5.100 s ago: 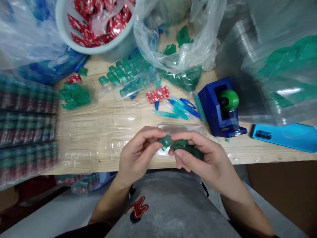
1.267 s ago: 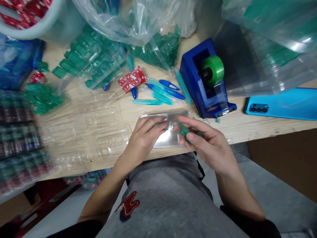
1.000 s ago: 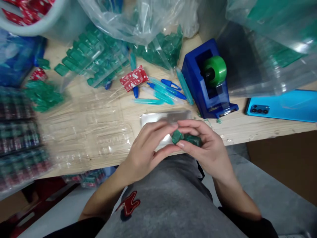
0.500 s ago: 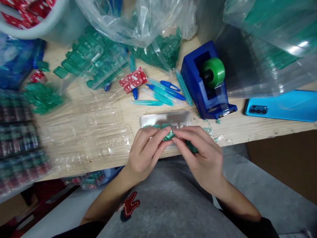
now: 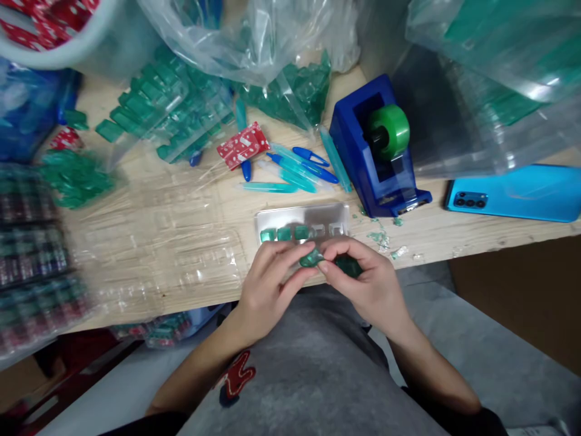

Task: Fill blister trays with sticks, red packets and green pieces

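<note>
Over the near edge of the table, my left hand (image 5: pixel 267 284) pinches a small translucent green piece (image 5: pixel 310 259) between thumb and fingertips. Thumb and forefinger of my right hand (image 5: pixel 370 281) close on the right end of that same piece. Just beyond my fingers lies a shallow silvery tray (image 5: pixel 299 214), its near part hidden by my hands. A row in it shows several small green blocks (image 5: pixel 284 234) at the left and clear pieces (image 5: pixel 336 229) at the right. Partly under my right hand is a dark green piece (image 5: pixel 349 265).
A blue tape dispenser (image 5: pixel 354 148) with green tape stands right of centre, a blue phone (image 5: pixel 521 192) farther right. Pen-like parts (image 5: pixel 297 172) and a red dotted packet (image 5: pixel 244 146) lie behind the tray. Green blocks (image 5: pixel 149 100), clear moulded trays (image 5: pixel 195 236) and plastic bags (image 5: pixel 272 36) surround them.
Both hands have drawn slightly toward me with the green piece, showing more of the row in the tray. My right fingers have curled in more.
</note>
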Motion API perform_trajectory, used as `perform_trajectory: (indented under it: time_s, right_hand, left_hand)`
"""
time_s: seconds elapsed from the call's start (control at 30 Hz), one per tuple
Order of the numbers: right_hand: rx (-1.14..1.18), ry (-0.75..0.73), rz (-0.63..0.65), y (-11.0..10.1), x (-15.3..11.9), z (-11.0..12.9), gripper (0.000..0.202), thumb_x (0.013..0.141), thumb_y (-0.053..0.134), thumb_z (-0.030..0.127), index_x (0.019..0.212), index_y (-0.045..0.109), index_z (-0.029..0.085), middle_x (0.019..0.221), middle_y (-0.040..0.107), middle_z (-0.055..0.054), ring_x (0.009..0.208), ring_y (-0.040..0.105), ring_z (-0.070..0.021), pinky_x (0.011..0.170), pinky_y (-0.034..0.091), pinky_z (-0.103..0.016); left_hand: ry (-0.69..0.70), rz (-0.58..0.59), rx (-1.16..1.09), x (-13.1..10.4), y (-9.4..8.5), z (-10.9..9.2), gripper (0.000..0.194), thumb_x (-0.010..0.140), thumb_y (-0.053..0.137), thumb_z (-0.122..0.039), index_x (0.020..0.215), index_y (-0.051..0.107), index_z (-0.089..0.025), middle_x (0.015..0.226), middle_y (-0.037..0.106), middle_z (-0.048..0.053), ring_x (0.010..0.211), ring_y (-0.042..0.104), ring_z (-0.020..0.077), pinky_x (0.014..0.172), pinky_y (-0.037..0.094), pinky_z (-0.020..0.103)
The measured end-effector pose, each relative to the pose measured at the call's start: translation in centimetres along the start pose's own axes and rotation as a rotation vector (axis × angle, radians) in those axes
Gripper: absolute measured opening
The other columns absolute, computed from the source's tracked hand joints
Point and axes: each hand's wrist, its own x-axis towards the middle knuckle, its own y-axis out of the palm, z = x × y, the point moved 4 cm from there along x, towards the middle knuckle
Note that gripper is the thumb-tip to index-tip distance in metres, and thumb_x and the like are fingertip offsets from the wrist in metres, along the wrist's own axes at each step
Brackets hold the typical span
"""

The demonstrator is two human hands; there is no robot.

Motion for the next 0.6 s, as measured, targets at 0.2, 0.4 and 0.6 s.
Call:
perform_trajectory:
  time_s: [0.2,0.4,0.6]
  right_hand:
    - [0.049,0.081,0.048,0.1,0.2,0.0,0.007,0.081,0.066,0.023,0.076,0.061,0.021,0.065,0.06,0.005,0.047,0.05,-0.0072,0.051,0.044,-0.023]
    - [-0.28,-0.023,-0.008,-0.6,0.4,-0.3,0.008,0.087,0.06,0.022,0.079,0.061,0.022,0.073,0.061,0.002,0.068,0.058,-0.0123,0.064,0.046,-0.025]
    - [-0.659,-0.056,-0.048,-0.8,1.0,0.2,0.011,0.09,0.055,0.021,0.084,0.064,0.02,0.081,0.065,-0.004,0.07,0.06,-0.0169,0.066,0.044,-0.03]
  left_hand:
    - [-0.246,0.118,-0.458,0.7,0.1,1.0,0.025,0.094,0.056,-0.031,0.119,0.053,-0.027,0.104,0.067,0.003,0.097,0.067,0.0138,0.082,0.057,0.027]
    - [-0.168,0.138,-0.076,1.2,0.8,1.3,0.022,0.092,0.06,-0.03,0.114,0.056,-0.027,0.099,0.066,0.001,0.09,0.061,0.0161,0.081,0.048,0.033]
    - [0.009,0.186,0.271,2.8,1.8,1.4,0.017,0.095,0.054,-0.031,0.109,0.06,-0.023,0.1,0.07,0.002,0.092,0.055,0.0212,0.087,0.036,0.041]
